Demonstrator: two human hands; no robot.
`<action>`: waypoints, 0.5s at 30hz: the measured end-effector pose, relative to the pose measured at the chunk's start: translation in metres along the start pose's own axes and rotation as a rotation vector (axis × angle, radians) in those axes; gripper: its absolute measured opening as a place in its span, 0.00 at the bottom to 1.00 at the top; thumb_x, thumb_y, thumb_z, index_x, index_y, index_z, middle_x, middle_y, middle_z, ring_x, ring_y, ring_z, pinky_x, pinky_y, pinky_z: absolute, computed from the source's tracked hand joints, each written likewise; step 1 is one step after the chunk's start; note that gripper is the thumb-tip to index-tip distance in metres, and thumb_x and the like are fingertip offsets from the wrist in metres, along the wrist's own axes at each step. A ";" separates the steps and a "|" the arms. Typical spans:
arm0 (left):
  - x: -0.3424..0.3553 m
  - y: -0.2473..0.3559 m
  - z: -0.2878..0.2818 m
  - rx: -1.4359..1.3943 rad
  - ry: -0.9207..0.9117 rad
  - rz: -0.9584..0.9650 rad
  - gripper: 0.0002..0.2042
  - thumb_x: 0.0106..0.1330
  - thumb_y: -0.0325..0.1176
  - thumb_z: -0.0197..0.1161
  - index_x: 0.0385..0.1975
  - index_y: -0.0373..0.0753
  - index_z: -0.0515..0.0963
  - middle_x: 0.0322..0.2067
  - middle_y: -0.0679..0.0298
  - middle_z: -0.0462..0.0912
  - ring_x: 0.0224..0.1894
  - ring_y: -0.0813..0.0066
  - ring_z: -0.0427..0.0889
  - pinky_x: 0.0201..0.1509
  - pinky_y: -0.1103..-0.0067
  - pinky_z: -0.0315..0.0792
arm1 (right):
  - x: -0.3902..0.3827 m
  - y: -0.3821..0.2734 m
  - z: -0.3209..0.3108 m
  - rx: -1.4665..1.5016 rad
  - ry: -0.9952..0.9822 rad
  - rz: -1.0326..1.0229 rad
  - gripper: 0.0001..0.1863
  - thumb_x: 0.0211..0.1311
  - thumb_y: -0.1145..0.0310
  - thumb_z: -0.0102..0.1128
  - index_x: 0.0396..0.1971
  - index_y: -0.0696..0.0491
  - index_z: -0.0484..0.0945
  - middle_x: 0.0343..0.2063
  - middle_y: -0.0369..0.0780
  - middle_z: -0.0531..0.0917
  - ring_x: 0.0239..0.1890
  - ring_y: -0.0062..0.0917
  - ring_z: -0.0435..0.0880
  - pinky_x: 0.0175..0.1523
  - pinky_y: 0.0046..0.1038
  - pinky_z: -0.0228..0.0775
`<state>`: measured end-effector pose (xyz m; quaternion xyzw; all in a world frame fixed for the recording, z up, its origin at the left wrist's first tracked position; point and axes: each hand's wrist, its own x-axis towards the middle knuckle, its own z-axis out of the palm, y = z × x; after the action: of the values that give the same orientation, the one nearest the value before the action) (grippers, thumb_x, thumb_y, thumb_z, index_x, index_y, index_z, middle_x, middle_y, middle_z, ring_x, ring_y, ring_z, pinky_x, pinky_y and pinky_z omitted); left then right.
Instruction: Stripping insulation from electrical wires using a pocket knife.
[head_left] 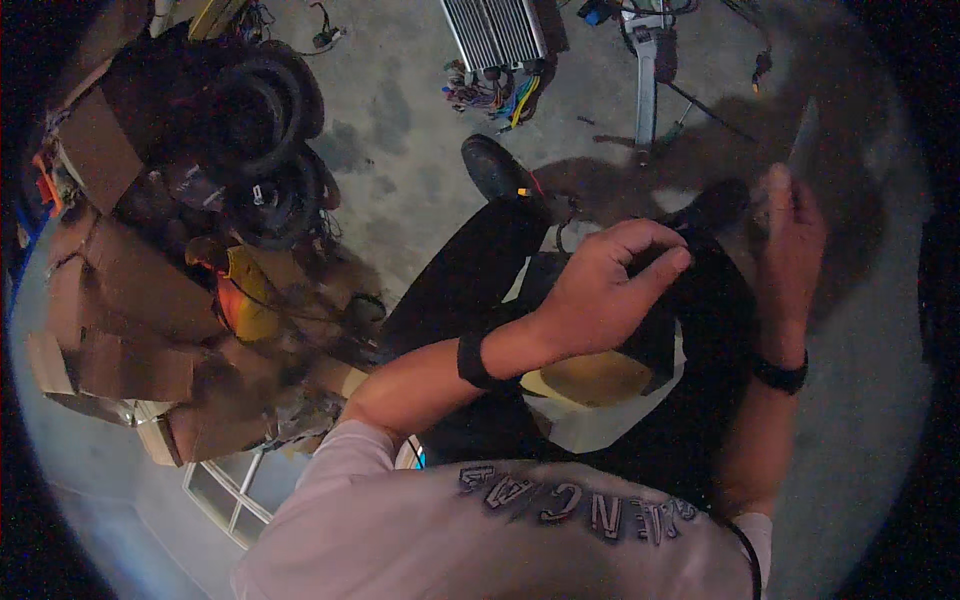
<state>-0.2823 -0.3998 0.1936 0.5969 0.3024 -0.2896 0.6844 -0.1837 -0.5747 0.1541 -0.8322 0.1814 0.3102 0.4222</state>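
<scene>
My left hand (610,285) is raised above my lap, its fingers curled in and the thumb close to the index finger. Whatever lies inside that grip, if anything, is hidden. Off to the right, my right hand (792,225) pinches a thin, pale, pointed strip (805,135) that sticks up past the fingertips. The strip looks partly see-through; its exact kind is unclear. Between my legs, below the left hand, shows a yellow rounded surface (590,380) beside a pale one. A small yellow connector (523,191) lies by my left boot (492,165).
A finned silver metal box (495,30) with colourful wires (510,98) is on the floor ahead. Right of it stand a grey metal arm (646,90) and a screwdriver-like tool (684,112). Black tyres (265,115) and torn cardboard boxes (130,280) pile up at left.
</scene>
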 end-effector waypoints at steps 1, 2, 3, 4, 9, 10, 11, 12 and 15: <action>0.004 -0.005 -0.001 -0.003 0.008 0.002 0.11 0.66 0.36 0.60 0.39 0.34 0.77 0.32 0.68 0.79 0.36 0.82 0.74 0.41 0.81 0.70 | 0.004 0.000 0.001 -0.035 0.011 -0.019 0.24 0.65 0.47 0.51 0.32 0.56 0.76 0.20 0.36 0.74 0.23 0.22 0.71 0.29 0.25 0.63; 0.006 -0.011 -0.001 -0.002 0.014 0.061 0.10 0.66 0.36 0.60 0.38 0.34 0.77 0.32 0.66 0.79 0.36 0.81 0.75 0.41 0.80 0.70 | 0.009 0.001 0.002 -0.071 0.021 -0.036 0.24 0.65 0.47 0.51 0.33 0.56 0.76 0.20 0.36 0.75 0.23 0.23 0.71 0.29 0.25 0.63; 0.008 -0.013 -0.003 -0.004 0.017 0.122 0.10 0.66 0.35 0.60 0.38 0.35 0.77 0.32 0.65 0.79 0.36 0.79 0.75 0.42 0.79 0.71 | 0.013 0.002 0.000 -0.060 0.035 0.040 0.21 0.66 0.50 0.51 0.38 0.56 0.77 0.24 0.38 0.77 0.26 0.24 0.74 0.31 0.25 0.66; 0.009 -0.015 -0.005 -0.007 0.022 0.128 0.10 0.66 0.35 0.60 0.38 0.35 0.77 0.32 0.65 0.79 0.36 0.79 0.75 0.42 0.79 0.71 | 0.018 0.008 -0.004 -0.047 0.051 0.115 0.19 0.67 0.54 0.51 0.42 0.55 0.77 0.28 0.40 0.79 0.29 0.24 0.76 0.33 0.25 0.68; 0.000 -0.012 -0.013 0.048 0.006 0.144 0.08 0.65 0.33 0.59 0.36 0.34 0.77 0.30 0.60 0.79 0.35 0.70 0.78 0.40 0.76 0.71 | 0.035 0.030 -0.027 -0.094 0.056 -0.048 0.15 0.67 0.60 0.51 0.46 0.54 0.74 0.36 0.37 0.79 0.35 0.20 0.77 0.37 0.22 0.69; -0.003 -0.014 -0.012 0.048 0.011 0.152 0.08 0.65 0.33 0.59 0.36 0.34 0.77 0.30 0.60 0.79 0.35 0.70 0.78 0.40 0.76 0.71 | 0.035 0.024 -0.027 0.138 0.069 0.081 0.14 0.67 0.59 0.52 0.42 0.53 0.75 0.33 0.32 0.78 0.34 0.13 0.74 0.36 0.18 0.66; -0.007 -0.017 -0.010 0.039 -0.017 0.204 0.07 0.65 0.31 0.60 0.35 0.34 0.77 0.30 0.60 0.78 0.34 0.68 0.78 0.39 0.75 0.71 | 0.036 0.026 -0.032 0.140 0.067 0.071 0.14 0.67 0.59 0.52 0.42 0.53 0.75 0.33 0.32 0.78 0.34 0.13 0.74 0.36 0.18 0.66; -0.012 -0.018 -0.008 0.027 -0.046 0.256 0.06 0.64 0.30 0.61 0.35 0.34 0.77 0.30 0.59 0.78 0.34 0.65 0.78 0.39 0.75 0.70 | 0.036 0.029 -0.040 -0.317 0.070 -0.335 0.14 0.68 0.59 0.52 0.42 0.54 0.75 0.35 0.33 0.79 0.35 0.14 0.75 0.37 0.18 0.67; -0.019 -0.016 -0.005 -0.007 -0.057 0.282 0.06 0.63 0.29 0.62 0.35 0.34 0.77 0.29 0.58 0.78 0.32 0.64 0.78 0.36 0.73 0.70 | 0.021 0.026 -0.045 -0.356 0.136 -0.440 0.14 0.68 0.60 0.51 0.44 0.54 0.75 0.37 0.34 0.80 0.37 0.17 0.76 0.39 0.19 0.68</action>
<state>-0.3069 -0.3957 0.1976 0.6227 0.1970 -0.2062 0.7287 -0.1664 -0.6276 0.1446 -0.9314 -0.0330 0.1814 0.3138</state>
